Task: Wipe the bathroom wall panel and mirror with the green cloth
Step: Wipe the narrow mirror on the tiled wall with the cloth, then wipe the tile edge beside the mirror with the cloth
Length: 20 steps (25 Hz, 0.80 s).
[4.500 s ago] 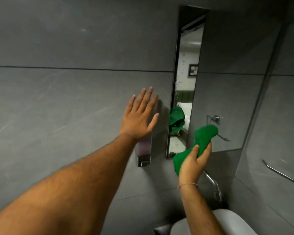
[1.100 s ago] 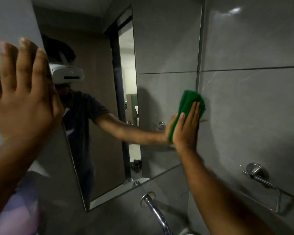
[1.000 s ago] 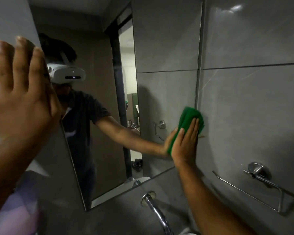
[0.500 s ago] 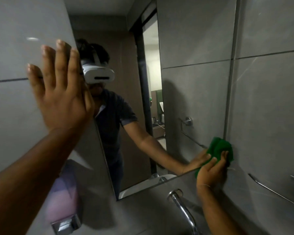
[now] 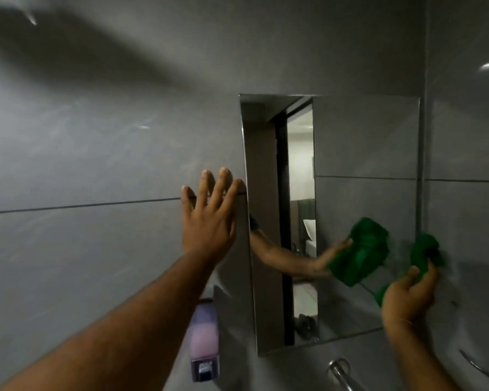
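- Pressing flat on the grey wall panel (image 5: 96,153), the left hand (image 5: 209,221) is fully open with fingers spread, holding nothing; its fingertips reach just beside the mirror's left edge.
- Soap dispenser (image 5: 203,340) (lilac contents) is fixed to the wall below that forearm.
- Mirror (image 5: 364,142) reflects a doorway, an arm and the cloth.
- Tap (image 5: 340,373) shows below the mirror.
- Right hand (image 5: 407,297) is closed around the bunched green cloth (image 5: 424,251), at the mirror's right edge.
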Motion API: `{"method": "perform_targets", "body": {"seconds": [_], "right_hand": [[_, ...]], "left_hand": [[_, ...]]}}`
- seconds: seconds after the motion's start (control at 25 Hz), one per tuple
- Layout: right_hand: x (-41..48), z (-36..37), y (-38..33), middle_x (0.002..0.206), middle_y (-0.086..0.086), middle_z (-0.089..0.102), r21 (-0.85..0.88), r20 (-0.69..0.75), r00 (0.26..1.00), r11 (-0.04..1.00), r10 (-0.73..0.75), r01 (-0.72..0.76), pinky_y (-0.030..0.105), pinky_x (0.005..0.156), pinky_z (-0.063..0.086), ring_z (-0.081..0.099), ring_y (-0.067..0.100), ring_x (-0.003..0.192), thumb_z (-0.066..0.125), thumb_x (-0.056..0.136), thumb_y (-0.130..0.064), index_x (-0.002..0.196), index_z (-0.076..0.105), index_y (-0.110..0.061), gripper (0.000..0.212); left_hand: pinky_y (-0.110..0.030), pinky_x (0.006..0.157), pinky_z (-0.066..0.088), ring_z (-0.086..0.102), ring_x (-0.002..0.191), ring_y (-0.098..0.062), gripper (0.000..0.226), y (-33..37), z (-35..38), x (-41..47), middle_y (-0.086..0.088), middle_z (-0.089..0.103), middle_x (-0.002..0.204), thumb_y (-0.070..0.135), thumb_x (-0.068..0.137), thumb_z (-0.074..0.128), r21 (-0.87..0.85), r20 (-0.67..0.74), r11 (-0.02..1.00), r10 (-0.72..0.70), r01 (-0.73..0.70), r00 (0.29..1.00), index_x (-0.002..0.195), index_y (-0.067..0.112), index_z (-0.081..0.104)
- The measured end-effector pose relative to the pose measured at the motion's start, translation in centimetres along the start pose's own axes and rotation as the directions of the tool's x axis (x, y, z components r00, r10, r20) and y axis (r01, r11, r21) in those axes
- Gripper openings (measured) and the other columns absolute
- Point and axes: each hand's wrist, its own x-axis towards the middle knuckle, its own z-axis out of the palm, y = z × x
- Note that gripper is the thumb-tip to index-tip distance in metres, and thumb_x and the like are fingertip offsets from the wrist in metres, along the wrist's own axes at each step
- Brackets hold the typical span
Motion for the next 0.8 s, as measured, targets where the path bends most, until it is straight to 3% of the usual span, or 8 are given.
{"method": "perform_targets", "body": {"seconds": [0.08,0.16,0.2,0.36,0.52,0.68,0.8], "right_hand": [[-0.5,2.1,-7.2,0.151,0.026,0.051,0.096,0.042,0.991,0.988,-0.129,0.125,0.036,0.116,0.045,0.054,0.035,0.136,0.037,0.110,-0.017,0.152,0.043,-0.004,0.044],[-1.7,4.4,-13.5,0.153,0.021,0.051,0.179,0.056,0.963,0.951,-0.265,0.251,0.007,0.111,0.037,0.050,0.019,0.137,0.038,0.110,-0.017,0.152,0.044,-0.005,0.044],[-2.8,5.4,-16.4,0.153,0.019,0.053,0.220,0.066,0.945,0.929,-0.320,0.299,-0.001,0.107,0.034,0.050,0.016,0.136,0.039,0.109,-0.017,0.151,0.046,-0.005,0.044],[-9.3,8.7,-24.8,0.153,0.018,0.053,0.325,0.094,0.886,0.855,-0.453,0.403,0.004,0.110,0.036,0.048,0.013,0.137,0.041,0.109,-0.013,0.150,0.048,-0.002,0.043],[-17.8,9.6,-27.0,0.150,0.021,0.055,0.357,0.183,0.850,0.839,-0.494,0.411,0.008,0.111,0.038,0.051,0.018,0.137,0.043,0.107,-0.007,0.146,0.049,0.004,0.041],[-28.5,6.6,-21.6,0.146,0.021,0.057,0.329,0.340,0.814,0.870,-0.471,0.366,0.006,0.112,0.035,0.052,0.014,0.134,0.045,0.105,-0.001,0.141,0.054,0.008,0.038],[-38.0,1.6,-13.7,0.144,0.008,0.056,0.224,0.561,0.753,0.938,-0.345,0.263,0.008,0.111,0.037,0.052,0.009,0.133,0.045,0.106,-0.001,0.142,0.054,0.004,0.038]], "left_hand": [[-0.059,0.136,0.000,-0.008,0.169,-0.028,0.074,-2.8,-2.3,-1.0,-0.003,0.001,0.186,0.049,0.112,0.038,-0.025,0.011,0.999,-0.030,0.030,0.999,0.178,0.033,0.008],[-0.056,0.138,-0.002,-0.008,0.171,-0.029,0.072,-5.9,-4.5,-2.0,-0.005,-0.004,0.187,0.050,0.112,0.027,-0.034,0.016,0.993,-0.116,0.117,0.993,0.178,0.031,0.004],[-0.056,0.138,-0.003,-0.008,0.172,-0.029,0.072,-7.5,-5.6,-2.6,-0.005,-0.005,0.187,0.049,0.112,0.024,-0.031,0.015,0.989,-0.145,0.146,0.989,0.178,0.031,0.004],[-0.054,0.139,-0.002,-0.008,0.173,-0.028,0.070,-12.4,-8.7,-5.7,-0.006,-0.008,0.187,0.045,0.116,0.028,-0.027,0.016,0.980,-0.195,0.195,0.981,0.179,0.030,0.003],[-0.053,0.139,0.004,0.006,0.173,-0.029,0.068,-14.0,-7.8,-12.0,-0.007,0.008,0.187,0.039,0.115,0.036,-0.117,0.042,0.973,-0.195,0.198,0.980,0.178,0.026,0.017],[-0.055,0.137,0.014,0.021,0.171,-0.031,0.065,-13.9,-3.4,-25.2,-0.009,0.024,0.184,0.034,0.112,0.043,-0.164,0.162,0.966,-0.173,0.200,0.971,0.175,0.021,0.032],[-0.054,0.136,0.019,0.024,0.170,-0.030,0.063,-13.1,-0.2,-38.7,-0.008,0.026,0.184,0.031,0.112,0.045,-0.180,0.360,0.940,-0.211,0.289,0.909,0.174,0.019,0.035]]}}
